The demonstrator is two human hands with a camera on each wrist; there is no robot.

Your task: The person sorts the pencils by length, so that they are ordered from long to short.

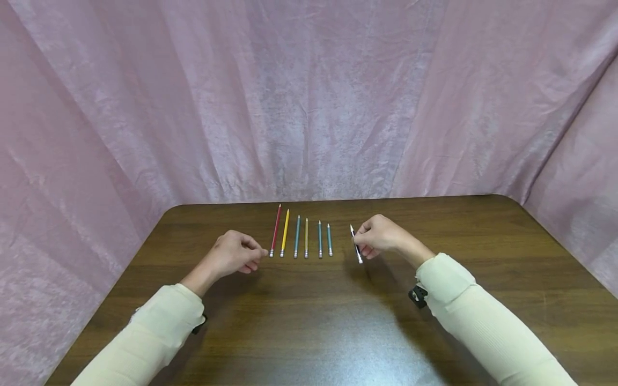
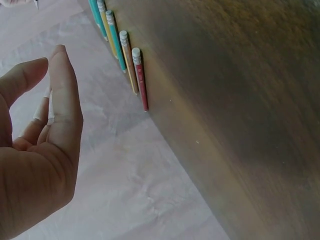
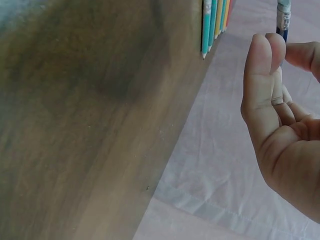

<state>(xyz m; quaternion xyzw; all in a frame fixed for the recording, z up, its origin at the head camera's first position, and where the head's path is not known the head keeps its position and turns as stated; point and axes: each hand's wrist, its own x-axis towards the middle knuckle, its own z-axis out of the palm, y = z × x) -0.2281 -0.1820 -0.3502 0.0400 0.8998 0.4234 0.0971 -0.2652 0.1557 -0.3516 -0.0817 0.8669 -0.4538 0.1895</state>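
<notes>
My right hand (image 1: pixel 379 235) pinches a dark pencil (image 1: pixel 359 253) between thumb and fingertips; its point faces the far side and its pale eraser end faces me. In the right wrist view this dark pencil (image 3: pixel 283 22) shows its metal band above the fingertips. Beside the eraser end of a red pencil (image 1: pixel 276 231), my left hand (image 1: pixel 235 253) holds nothing. A small gap parts its thumb and forefinger (image 2: pixel 65 90) in the left wrist view. Right of the red pencil lie a yellow pencil (image 1: pixel 285 231), a gold pencil (image 1: pixel 306 236) and several teal pencils (image 1: pixel 297 236), erasers towards me.
The pencils lie side by side, points away, longer at the left and shorter at the right, on a brown wooden table (image 1: pixel 299 311). A pink curtain (image 1: pixel 309 107) hangs behind the table's far edge and along its sides.
</notes>
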